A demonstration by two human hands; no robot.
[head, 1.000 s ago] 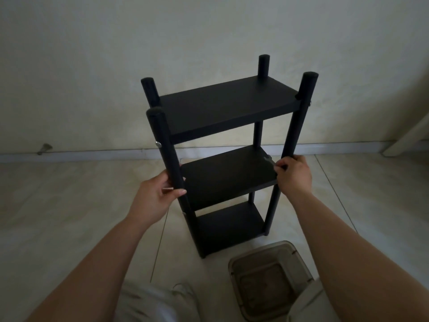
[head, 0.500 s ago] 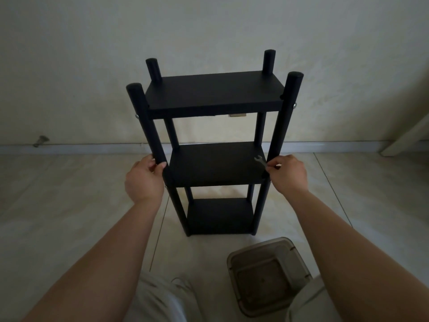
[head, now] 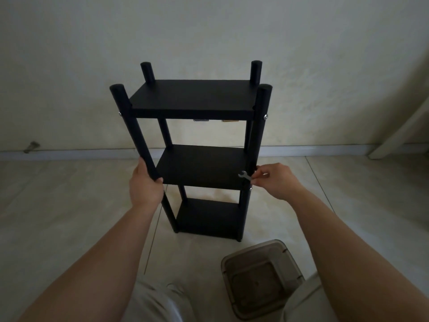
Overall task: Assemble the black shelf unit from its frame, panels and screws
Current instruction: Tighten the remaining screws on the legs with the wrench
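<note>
The black shelf unit (head: 192,98) stands upright on the tiled floor, with three panels between four round posts. My left hand (head: 145,184) grips the front left post at the height of the middle panel (head: 202,167). My right hand (head: 275,180) pinches a small silver wrench (head: 244,176) beside the front right post (head: 257,140), just above a silver screw head (head: 250,188). More screw heads show at the top panel's front corners, one on the right (head: 265,116).
A clear plastic container (head: 262,278) sits on the floor at my right knee, in front of the shelf. A pale wall and its baseboard (head: 69,153) run behind. A slanted white board (head: 399,133) leans at the far right.
The shelf has been turned from an angled position to face me squarely. My right hand came off the right post and now holds the wrench beside it. My left hand stayed on the left post.
</note>
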